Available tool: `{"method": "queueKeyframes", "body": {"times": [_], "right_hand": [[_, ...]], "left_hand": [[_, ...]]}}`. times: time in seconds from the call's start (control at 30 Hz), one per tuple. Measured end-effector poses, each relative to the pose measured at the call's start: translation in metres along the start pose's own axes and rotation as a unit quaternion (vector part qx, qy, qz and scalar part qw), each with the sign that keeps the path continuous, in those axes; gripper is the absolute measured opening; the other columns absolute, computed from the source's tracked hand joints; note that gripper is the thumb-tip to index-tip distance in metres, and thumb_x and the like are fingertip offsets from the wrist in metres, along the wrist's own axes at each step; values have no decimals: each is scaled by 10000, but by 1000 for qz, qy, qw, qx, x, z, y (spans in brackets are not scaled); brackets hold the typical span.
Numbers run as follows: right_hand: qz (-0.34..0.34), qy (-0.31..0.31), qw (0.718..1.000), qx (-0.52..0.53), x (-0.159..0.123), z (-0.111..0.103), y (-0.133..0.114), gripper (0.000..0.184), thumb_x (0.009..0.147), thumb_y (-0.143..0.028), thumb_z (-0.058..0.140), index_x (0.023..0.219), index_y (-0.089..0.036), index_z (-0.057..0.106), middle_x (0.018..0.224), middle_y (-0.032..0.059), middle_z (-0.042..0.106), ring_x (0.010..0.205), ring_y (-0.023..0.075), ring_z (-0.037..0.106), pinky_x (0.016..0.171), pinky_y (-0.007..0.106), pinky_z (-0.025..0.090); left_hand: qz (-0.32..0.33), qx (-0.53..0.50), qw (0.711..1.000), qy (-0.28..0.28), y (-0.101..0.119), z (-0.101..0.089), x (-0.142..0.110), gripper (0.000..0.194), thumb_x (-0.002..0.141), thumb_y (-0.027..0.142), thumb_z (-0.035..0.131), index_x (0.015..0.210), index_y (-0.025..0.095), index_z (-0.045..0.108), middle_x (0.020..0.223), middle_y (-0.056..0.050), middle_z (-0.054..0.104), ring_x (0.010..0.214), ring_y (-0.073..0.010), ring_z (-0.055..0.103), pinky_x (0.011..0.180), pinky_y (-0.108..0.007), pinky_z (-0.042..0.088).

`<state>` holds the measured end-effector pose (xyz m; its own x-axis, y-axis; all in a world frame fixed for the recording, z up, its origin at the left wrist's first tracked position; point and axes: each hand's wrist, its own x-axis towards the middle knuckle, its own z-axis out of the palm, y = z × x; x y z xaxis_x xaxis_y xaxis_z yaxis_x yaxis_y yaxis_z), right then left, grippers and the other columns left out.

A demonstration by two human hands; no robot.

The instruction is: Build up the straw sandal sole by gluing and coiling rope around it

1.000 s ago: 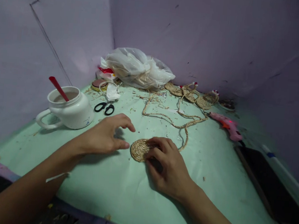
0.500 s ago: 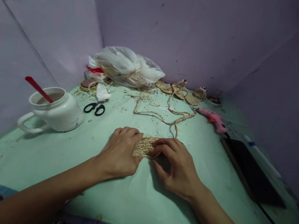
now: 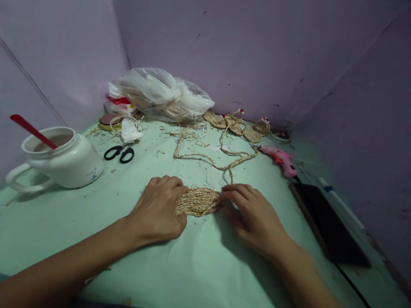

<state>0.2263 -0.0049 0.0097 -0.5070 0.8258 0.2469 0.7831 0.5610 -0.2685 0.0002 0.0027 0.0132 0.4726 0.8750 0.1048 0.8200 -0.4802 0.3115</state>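
A flat oval piece of coiled straw rope (image 3: 199,203) lies on the green table covering in front of me. My left hand (image 3: 161,212) grips its left end, fingers over the far edge and thumb at the near edge. At the right end is my right hand (image 3: 253,217), its fingers loosely bent and apart, the fingertips at or just beside the rim; its thumb is blurred. From behind the right hand a braided straw cord (image 3: 208,160) runs loosely toward the back of the table.
Small straw slippers (image 3: 254,130) stand at the back wall beside a plastic bag (image 3: 163,94). A white mug (image 3: 68,160) with a red-handled utensil and black-handled scissors (image 3: 120,154) are on the left. To the right lie a pink glue gun (image 3: 280,160), a dark phone-like slab (image 3: 329,226) and a pen (image 3: 342,203).
My right hand has moved away from the oval's near edge to its right end, its thumb and finger parting, baring more of the piece. My left hand keeps its hold. The view has shifted slightly right.
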Motion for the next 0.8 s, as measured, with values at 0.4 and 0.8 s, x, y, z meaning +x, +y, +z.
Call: {"method": "queueKeyframes", "body": {"times": [0.4, 0.8], "right_hand": [[-76, -92, 991, -65, 19, -7, 10, 242, 890, -143, 455, 867, -177, 693, 809, 70, 679, 817, 191, 588, 837, 341, 393], [15, -140, 990, 6, 8, -6, -12, 263, 887, -257, 456, 777, -209, 689, 715, 27, 687, 702, 178, 620, 712, 306, 382]], "left_hand": [[-47, 55, 997, 23, -14, -8, -9, 367, 662, 274, 527, 968, 129, 668, 958, -112, 638, 921, -280, 566, 865, -447, 391], [-52, 30, 998, 19, -14, -9, -7, 354, 648, 266, 545, 953, 145, 677, 920, -101, 634, 904, -272, 561, 865, -443, 380]]}}
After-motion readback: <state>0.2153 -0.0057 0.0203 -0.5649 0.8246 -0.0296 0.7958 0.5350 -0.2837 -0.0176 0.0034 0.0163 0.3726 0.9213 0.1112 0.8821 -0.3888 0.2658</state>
